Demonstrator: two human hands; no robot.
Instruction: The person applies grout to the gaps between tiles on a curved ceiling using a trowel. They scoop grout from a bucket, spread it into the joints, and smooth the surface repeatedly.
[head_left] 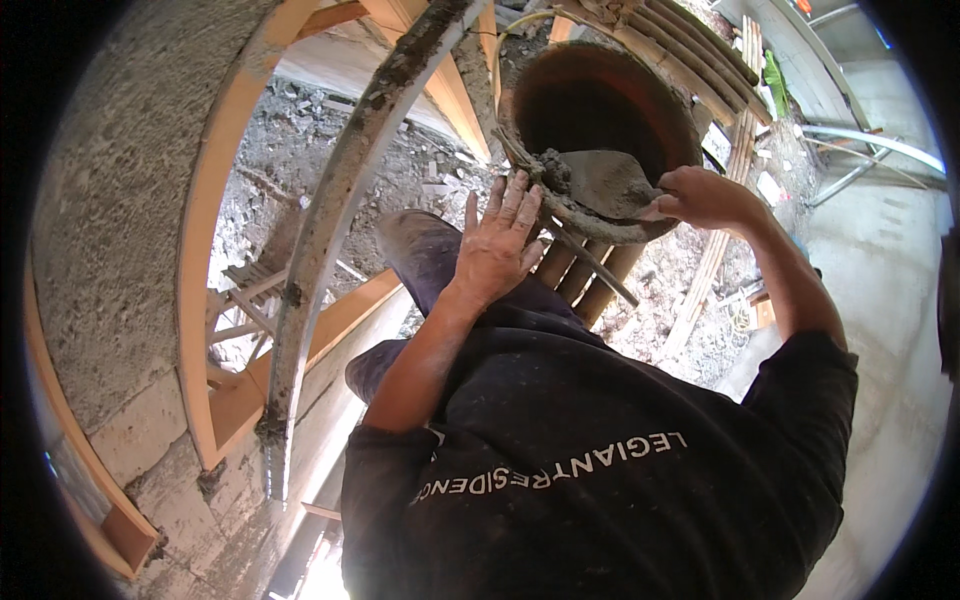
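Observation:
My right hand [705,198] is closed at the right end of a trowel [608,182], whose handle is hidden in my fingers. The trowel's wide grey blade lies across the near rim of a round, mortar-caked bucket [684,115]. A lump of wet grey mortar [555,173] sits at the blade's left edge. My left hand [497,245] is open and palm down, its dusty fingers stretched out beside the bucket's left rim, holding nothing. Whether its fingertips touch the rim I cannot tell. The bucket's bottom is in dark shadow.
Bamboo poles [690,55] form a platform under and behind the bucket. To the left, a long mortar-splashed metal straightedge [345,200] slants in front of a wooden window frame [195,290] set in a rough rendered wall [120,200]. Rubble [430,165] covers the ground below.

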